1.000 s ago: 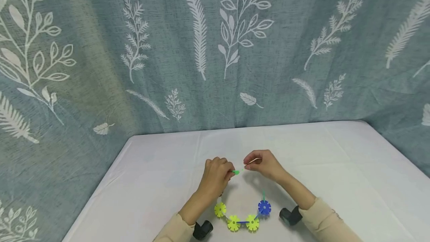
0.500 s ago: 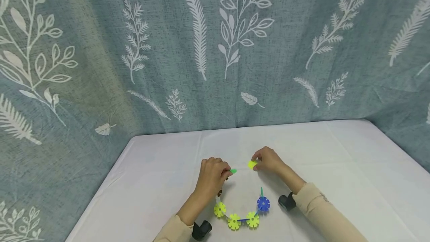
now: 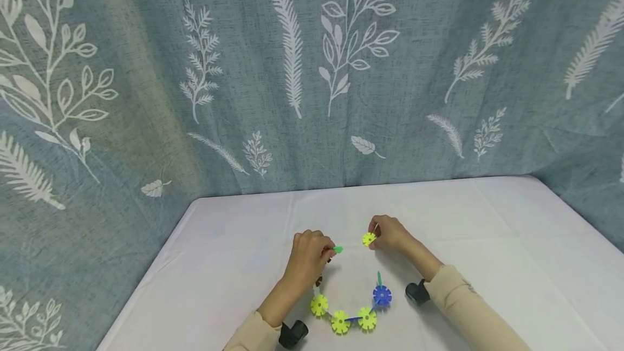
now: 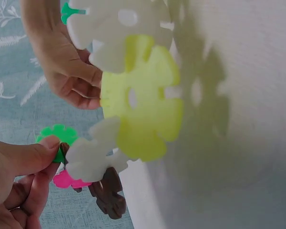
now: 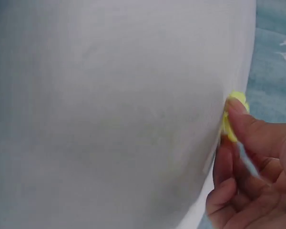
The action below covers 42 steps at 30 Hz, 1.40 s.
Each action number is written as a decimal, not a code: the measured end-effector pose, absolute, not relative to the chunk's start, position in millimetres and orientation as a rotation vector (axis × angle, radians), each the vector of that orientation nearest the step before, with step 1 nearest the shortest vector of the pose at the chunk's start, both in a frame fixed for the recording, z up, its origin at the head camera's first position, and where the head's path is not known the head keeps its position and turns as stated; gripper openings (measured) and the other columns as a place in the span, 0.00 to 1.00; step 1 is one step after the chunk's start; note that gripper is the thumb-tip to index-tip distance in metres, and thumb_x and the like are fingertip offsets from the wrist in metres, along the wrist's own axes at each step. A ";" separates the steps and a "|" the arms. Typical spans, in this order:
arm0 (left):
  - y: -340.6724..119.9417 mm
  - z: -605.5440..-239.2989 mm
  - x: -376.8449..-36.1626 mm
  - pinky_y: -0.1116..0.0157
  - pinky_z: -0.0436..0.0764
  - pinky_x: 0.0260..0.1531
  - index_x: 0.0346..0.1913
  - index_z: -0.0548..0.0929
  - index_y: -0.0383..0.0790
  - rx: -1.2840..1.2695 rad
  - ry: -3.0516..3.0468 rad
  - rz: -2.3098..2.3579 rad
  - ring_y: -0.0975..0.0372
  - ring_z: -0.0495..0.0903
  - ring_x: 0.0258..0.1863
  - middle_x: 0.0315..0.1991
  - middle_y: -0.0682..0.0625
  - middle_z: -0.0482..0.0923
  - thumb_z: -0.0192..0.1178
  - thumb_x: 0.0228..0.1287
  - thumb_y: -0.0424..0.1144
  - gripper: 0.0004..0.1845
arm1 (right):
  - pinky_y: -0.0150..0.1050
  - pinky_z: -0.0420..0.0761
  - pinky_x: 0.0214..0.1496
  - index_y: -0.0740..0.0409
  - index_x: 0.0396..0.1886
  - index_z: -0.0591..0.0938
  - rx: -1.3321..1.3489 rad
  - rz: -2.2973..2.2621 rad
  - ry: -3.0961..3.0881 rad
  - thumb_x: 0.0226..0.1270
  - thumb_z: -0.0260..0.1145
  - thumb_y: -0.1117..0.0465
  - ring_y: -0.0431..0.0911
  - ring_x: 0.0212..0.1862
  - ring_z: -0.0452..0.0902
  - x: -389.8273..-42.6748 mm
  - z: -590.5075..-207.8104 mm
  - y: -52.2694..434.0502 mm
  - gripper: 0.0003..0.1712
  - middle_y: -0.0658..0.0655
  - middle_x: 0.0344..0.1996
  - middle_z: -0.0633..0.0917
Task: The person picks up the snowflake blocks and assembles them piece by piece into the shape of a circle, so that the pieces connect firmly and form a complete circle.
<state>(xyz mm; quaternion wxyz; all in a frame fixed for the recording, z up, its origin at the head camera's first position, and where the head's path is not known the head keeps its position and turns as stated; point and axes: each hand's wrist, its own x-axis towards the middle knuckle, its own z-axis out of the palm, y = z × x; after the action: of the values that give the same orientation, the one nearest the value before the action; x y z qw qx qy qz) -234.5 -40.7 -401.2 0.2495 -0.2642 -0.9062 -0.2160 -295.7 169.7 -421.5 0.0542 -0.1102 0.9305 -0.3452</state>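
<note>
Your left hand (image 3: 309, 256) sits left of centre on the white tablecloth (image 3: 487, 242), thumb and fingers pinched on a green snowflake disc (image 3: 338, 249) at the chain's free end; the left wrist view shows pink (image 4: 66, 180) and brown (image 4: 108, 195) discs clustered under that grip; just to its right, your right hand (image 3: 390, 233) pinches a single loose yellow snowflake disc (image 3: 369, 239) by its rim, held a little above the cloth and apart from the green one; these discs look light, stiff, thin plastic with slotted edges, likely slippery flat-on, so grip them by the rim and leave a slot free; nearer you lies the chain (image 3: 351, 313): three yellow discs and one blue disc (image 3: 382, 295) counted on the cloth, joined by thin edge-on pieces.
</note>
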 end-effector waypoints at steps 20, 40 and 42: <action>-40.3 -402.4 -235.8 0.71 0.62 0.27 0.20 0.84 0.43 -0.761 -2.437 -0.584 0.65 0.71 0.20 0.16 0.55 0.77 0.72 0.41 0.35 0.05 | 0.35 0.72 0.28 0.69 0.35 0.79 -0.452 -1.544 2.399 0.59 0.62 0.66 0.42 0.26 0.79 -265.7 -397.6 154.1 0.09 0.52 0.22 0.83; -35.4 -405.1 -230.7 0.67 0.65 0.31 0.21 0.83 0.41 -0.830 -2.368 -0.596 0.65 0.72 0.21 0.18 0.54 0.78 0.70 0.45 0.32 0.05 | 0.39 0.82 0.32 0.72 0.28 0.78 -0.253 -1.726 2.397 0.55 0.63 0.73 0.40 0.22 0.79 -255.0 -393.3 137.2 0.03 0.60 0.22 0.83; -36.0 -403.7 -229.9 0.68 0.64 0.30 0.21 0.83 0.41 -0.809 -2.385 -0.601 0.66 0.70 0.20 0.17 0.55 0.77 0.70 0.45 0.33 0.05 | 0.41 0.82 0.34 0.74 0.30 0.78 -0.263 -1.727 2.382 0.56 0.62 0.73 0.39 0.23 0.79 -256.2 -394.8 137.2 0.04 0.60 0.24 0.83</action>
<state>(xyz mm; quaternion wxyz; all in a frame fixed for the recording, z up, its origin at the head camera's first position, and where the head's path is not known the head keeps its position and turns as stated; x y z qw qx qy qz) -229.9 -36.0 -403.7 0.2727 -0.3005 -0.8863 -0.2233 -256.2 137.2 -394.8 0.0935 -0.0888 0.8028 -0.5821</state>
